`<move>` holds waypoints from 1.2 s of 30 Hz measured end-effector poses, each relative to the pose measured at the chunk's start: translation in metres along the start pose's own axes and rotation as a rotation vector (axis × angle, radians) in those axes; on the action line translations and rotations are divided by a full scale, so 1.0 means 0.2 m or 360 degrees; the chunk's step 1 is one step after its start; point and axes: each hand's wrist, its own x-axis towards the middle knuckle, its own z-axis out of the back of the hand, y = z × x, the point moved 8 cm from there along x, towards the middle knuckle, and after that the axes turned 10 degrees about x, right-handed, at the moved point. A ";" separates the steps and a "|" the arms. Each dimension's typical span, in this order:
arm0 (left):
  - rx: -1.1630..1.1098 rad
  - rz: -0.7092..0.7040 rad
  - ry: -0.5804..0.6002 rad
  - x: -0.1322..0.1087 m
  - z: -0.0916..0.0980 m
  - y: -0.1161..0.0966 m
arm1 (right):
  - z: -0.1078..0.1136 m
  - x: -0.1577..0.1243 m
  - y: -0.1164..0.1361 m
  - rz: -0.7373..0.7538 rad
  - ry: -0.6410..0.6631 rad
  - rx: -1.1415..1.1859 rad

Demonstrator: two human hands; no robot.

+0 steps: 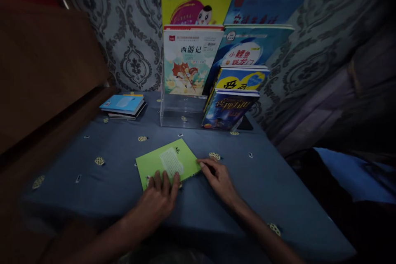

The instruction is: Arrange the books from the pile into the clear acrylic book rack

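A green book (188, 154) lies closed and slightly turned on the blue cloth in front of me, a pale text panel on its cover. My left hand (159, 194) rests on its near edge, fingers stretched out over the cover. At the book's right edge, my right hand (218, 175) has thumb and forefinger pinched on the corner. Behind it stands a clear acrylic rack (182, 111) with books in steps, among them a white-covered book (190, 57) on the left and a dark blue book (230, 109) at the front right.
A small stack of books (123, 105) lies at the table's back left, beside a brown wooden panel (46, 66). A dark flat object (246, 123) lies behind the rack's right side. Patterned curtain (133, 49) hangs behind. Pineapple-print cloth (117, 177) covers the table.
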 end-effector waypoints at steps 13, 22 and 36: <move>-0.1618 0.0808 -0.0307 -0.01 0.15 0.60 | -0.33 0.11 -0.06 -0.0347 0.0120 0.0956; -0.2147 0.0976 -0.0045 -0.03 -0.12 0.64 | -0.24 0.22 0.03 -0.0216 0.0221 0.0584; -0.0843 0.0413 -0.0324 0.25 -0.29 0.64 | -0.66 0.20 0.28 0.0636 0.0708 -0.0637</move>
